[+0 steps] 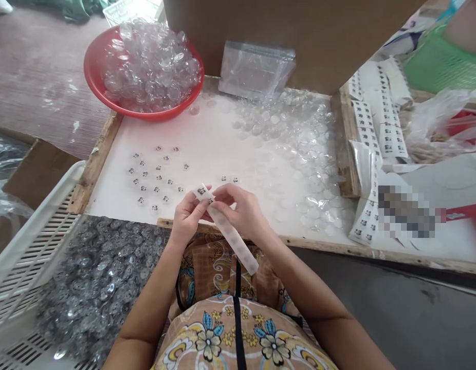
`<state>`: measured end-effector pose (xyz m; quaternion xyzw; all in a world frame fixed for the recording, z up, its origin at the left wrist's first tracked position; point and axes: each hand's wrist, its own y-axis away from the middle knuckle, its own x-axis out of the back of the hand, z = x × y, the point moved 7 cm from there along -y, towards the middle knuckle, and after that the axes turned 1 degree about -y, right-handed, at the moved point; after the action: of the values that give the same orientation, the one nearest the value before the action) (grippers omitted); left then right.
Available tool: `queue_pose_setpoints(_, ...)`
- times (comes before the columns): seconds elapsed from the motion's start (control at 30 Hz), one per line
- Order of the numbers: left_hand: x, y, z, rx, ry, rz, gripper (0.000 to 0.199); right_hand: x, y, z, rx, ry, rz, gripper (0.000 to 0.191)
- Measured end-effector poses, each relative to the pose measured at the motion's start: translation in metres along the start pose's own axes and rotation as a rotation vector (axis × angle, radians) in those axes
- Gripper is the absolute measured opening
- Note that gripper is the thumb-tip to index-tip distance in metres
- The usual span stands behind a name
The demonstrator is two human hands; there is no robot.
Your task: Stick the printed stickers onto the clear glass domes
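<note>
A white sticker strip [232,236] with small black printed figures hangs down between my hands toward my lap. My left hand [187,213] pinches its upper end near a printed figure. Thumb and fingers of my right hand [240,208] close on the same strip just to the right. Several small printed figures [158,168] lie spaced out on the white board [215,133], left of my hands, and two more sit just beyond my fingers. Clear round discs [274,121] are scattered over the board's middle and right side.
A red bowl [143,114] heaped with clear discs stands at the back left. Below left, a white basket [41,241] holds many printed discs. Sticker strips [365,216] lie on the right, beyond a wooden rail [348,159]. A cardboard box [284,25] stands behind the board.
</note>
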<state>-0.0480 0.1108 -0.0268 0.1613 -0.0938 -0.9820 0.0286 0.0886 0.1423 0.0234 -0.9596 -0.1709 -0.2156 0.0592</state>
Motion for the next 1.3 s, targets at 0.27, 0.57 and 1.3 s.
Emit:
queue_pose_setpoints(0.27, 0.002, -0.004, -0.006, 0.048, -0.015, -0.012, 0.038, -0.009, 0.010, -0.012, 0.105, 0.158, 0.171, 0.010)
queue_pose_setpoints(0.57, 0.003, -0.002, -0.005, 0.041, -0.031, 0.023, 0.034, 0.086, 0.046, 0.055, -0.209, -0.147, 0.301, 0.014)
queue_pose_setpoints(1.3, 0.003, -0.004, -0.002, 0.021, -0.014, 0.042, 0.034, 0.091, 0.079, 0.098, -0.326, 0.528, 0.296, 0.012)
